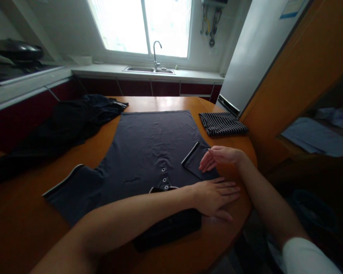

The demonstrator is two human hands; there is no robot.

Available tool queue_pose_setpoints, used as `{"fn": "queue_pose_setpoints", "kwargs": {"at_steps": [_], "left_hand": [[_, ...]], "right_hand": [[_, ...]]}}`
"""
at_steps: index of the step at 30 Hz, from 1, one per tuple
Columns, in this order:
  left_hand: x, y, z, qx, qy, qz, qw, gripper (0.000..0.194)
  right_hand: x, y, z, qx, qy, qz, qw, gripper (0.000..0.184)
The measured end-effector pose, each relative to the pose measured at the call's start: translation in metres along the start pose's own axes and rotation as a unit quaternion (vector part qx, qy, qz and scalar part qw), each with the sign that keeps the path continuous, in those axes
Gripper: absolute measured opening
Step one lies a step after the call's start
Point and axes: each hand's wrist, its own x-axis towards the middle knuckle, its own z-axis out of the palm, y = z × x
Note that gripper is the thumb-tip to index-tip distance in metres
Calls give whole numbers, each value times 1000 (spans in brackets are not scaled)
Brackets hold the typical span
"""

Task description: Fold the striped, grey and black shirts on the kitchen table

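A dark grey polo shirt (151, 140) with a buttoned placket lies spread front up on the table, its hem toward the window. One sleeve (74, 186) sticks out to the left; the other sleeve (196, 156), with dark, light-edged trim, is turned inward over the body. My left hand (217, 196) reaches across the collar end and lies flat, fingers spread, at the shirt's right shoulder edge and the tabletop. On the inward-turned sleeve rests my right hand (217, 156), fingers loosely extended. My left forearm partly hides the collar and a black cloth (171, 230) below it.
A wooden table (217, 239) with a rounded edge carries everything. At its left lies a heap of dark clothing (74, 118); a folded black-and-white striped cloth (223, 123) sits at the far right. Beyond are a counter with a sink (140, 69) and a fridge (254, 49).
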Motion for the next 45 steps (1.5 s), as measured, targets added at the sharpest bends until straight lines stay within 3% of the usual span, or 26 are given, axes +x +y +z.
{"fn": "queue_pose_setpoints", "kwargs": {"at_steps": [2,4,7,10,12,14,18,20,26,29,31,34,36,40,45], "left_hand": [[0,0,-1,0,-2,2,1000,66],[0,0,-2,0,-1,3,1000,67],[0,0,-2,-6,5,5,1000,70],[-1,-1,-2,-6,4,4,1000,71],[-1,-1,-1,-5,3,4,1000,71],[-1,-1,0,-5,7,4,1000,70],[1,-2,3,-12,15,4,1000,67],[1,-3,3,-16,17,3,1000,67],[0,-1,-2,-25,7,-1,1000,64],[4,-2,-7,-54,16,3,998,50],[8,-7,-11,-75,55,-31,995,40],[8,-24,-19,-60,123,-151,979,35],[2,-42,-25,-21,116,-210,970,31],[-15,-74,-36,43,45,-229,971,40],[-27,-94,-25,74,37,-263,961,58]], "right_hand": [[11,3,-7,50,48,21,997,59],[20,5,-19,122,171,-10,978,57],[23,7,-37,192,353,-108,909,49],[19,4,-44,205,427,-172,863,44],[16,1,-43,202,440,-205,851,46],[12,-1,-38,188,424,-223,857,51],[13,1,-25,132,315,-159,926,56],[18,3,-22,114,310,-144,933,49],[25,0,-29,125,452,-279,838,36],[21,-1,-37,120,497,-289,809,37],[19,0,-42,111,528,-280,794,36],[19,2,-46,103,553,-276,779,34],[20,2,-46,103,560,-276,774,34],[25,1,-45,94,565,-271,773,35],[32,4,-42,27,582,-256,771,36]]}}
